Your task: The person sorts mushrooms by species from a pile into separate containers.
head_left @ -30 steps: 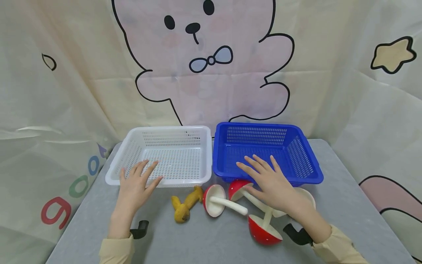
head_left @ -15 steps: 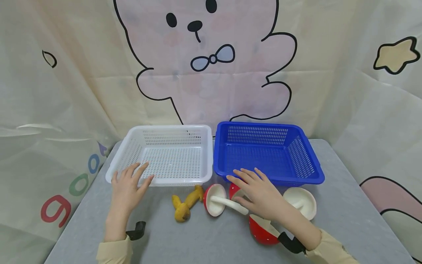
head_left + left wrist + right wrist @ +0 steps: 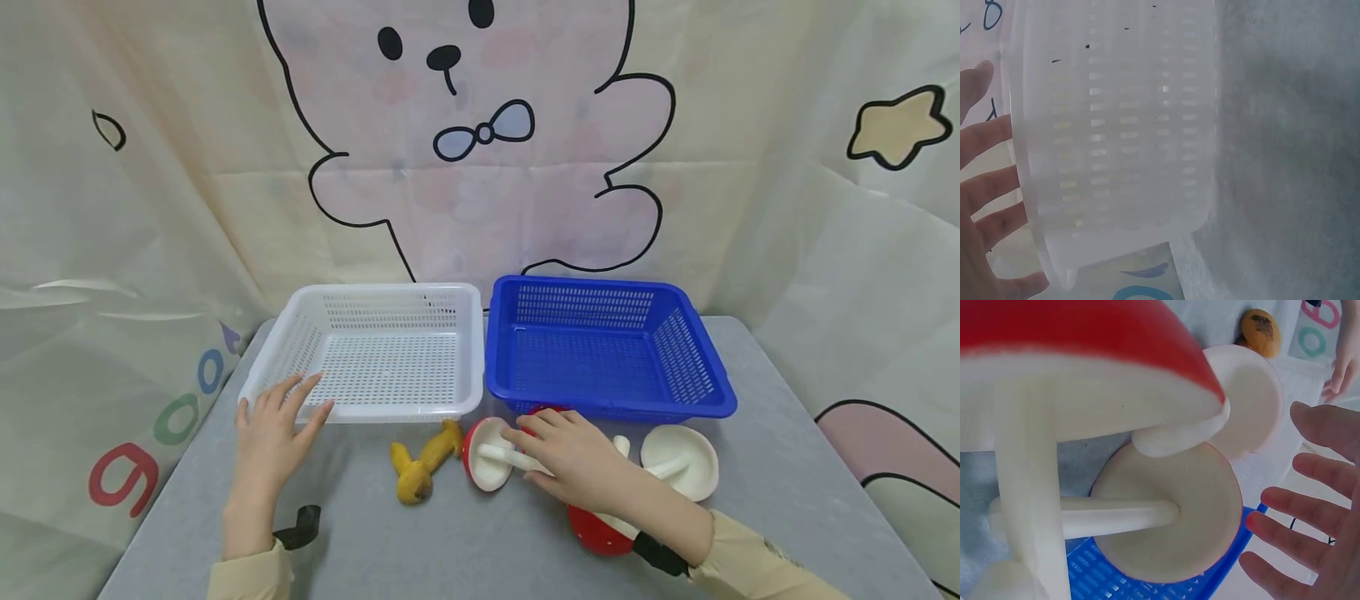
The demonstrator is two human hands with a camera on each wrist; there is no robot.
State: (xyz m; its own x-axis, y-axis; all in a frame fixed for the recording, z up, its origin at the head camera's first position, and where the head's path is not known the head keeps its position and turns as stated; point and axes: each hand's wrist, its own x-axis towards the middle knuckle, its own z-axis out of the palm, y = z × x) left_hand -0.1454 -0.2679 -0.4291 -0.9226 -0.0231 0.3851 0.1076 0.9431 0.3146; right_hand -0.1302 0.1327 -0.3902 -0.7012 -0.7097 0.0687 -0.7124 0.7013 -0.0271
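Note:
My left hand (image 3: 266, 442) is at the front left edge of the white basket (image 3: 360, 412), fingers spread and holding nothing. In the left wrist view, its fingertips overlap the basket's rim. My right hand (image 3: 585, 467) hovers over the toy mushrooms with nothing in its grasp. Its fingertips overlap the stem of the leftmost mushroom (image 3: 489, 475) in the head view. One red-capped mushroom (image 3: 1166, 550) lies mostly hidden behind this hand. Another, with its red cap (image 3: 600, 533) towards me, is partly covered by the wrist. A mushroom (image 3: 686, 454) with its pale underside up lies at the right.
A blue basket (image 3: 611, 408) stands beside the white one at the back of the grey table (image 3: 420, 558). Left of the mushrooms lies a yellow, knobbly, branched piece (image 3: 423, 475) resembling ginger root. A printed curtain (image 3: 480, 208) hangs behind and at both sides.
My right hand has moved left and towards me, from over the blue basket's front to above the mushrooms. My left hand has drifted left. The mushrooms and baskets have stayed put.

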